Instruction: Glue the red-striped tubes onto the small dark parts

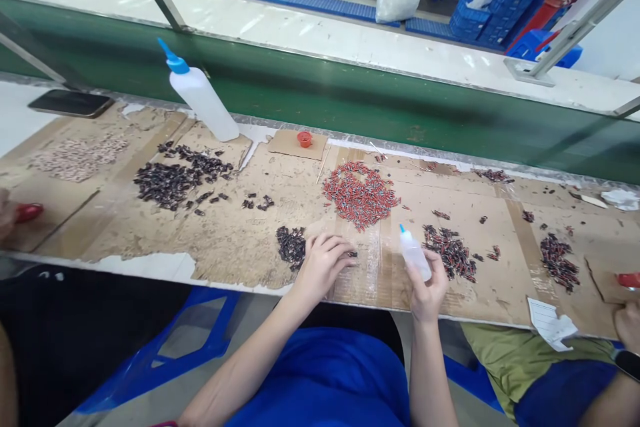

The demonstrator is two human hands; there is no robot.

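Note:
My left hand (324, 265) rests low over the cardboard, fingertips together on a small black part (353, 254). Just left of it lies a heap of the same black parts (290, 247), partly behind the hand. In my right hand (431, 287) is a small translucent squeeze bottle (414, 255), held tilted with its blue tip up. A round pile of small red parts (360, 195) spreads beyond and between my hands. To the right of the bottle sits a pile of joined red and black pieces (450, 252).
A large squeeze bottle (205, 100) leans behind the bigger black pile (167, 183). A red cap (304, 139) sits on a cardboard scrap. A phone (71, 103) lies far left. Co-workers' hands (627, 327) show at both sides. A green panel (320, 93) runs behind.

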